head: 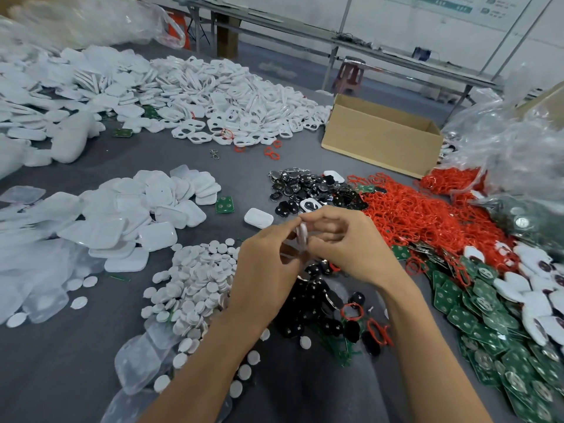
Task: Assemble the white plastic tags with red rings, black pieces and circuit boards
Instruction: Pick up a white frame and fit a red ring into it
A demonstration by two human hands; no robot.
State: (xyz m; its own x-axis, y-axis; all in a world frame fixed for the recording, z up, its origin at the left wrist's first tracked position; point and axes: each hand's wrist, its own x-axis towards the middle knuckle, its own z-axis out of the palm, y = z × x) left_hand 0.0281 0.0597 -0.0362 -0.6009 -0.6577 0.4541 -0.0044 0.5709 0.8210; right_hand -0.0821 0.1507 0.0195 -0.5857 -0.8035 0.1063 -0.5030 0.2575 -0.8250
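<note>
My left hand (262, 270) and my right hand (345, 245) meet above the grey table and pinch one white plastic tag (302, 236) between their fingertips, seen edge-on. Under the hands lies a scatter of black pieces (320, 303). More black pieces (308, 187) are heaped just beyond. A wide heap of red rings (427, 215) spreads to the right. Green circuit boards (488, 325) pile at the right front. White round discs (201, 276) lie left of my left hand, and white square shells (146, 215) further left.
A large heap of white tag frames (238, 99) fills the back of the table. An open cardboard box (381, 138) stands at the back right. Clear plastic bags (518, 141) bulge on the right. A single white shell (258, 218) lies near the hands.
</note>
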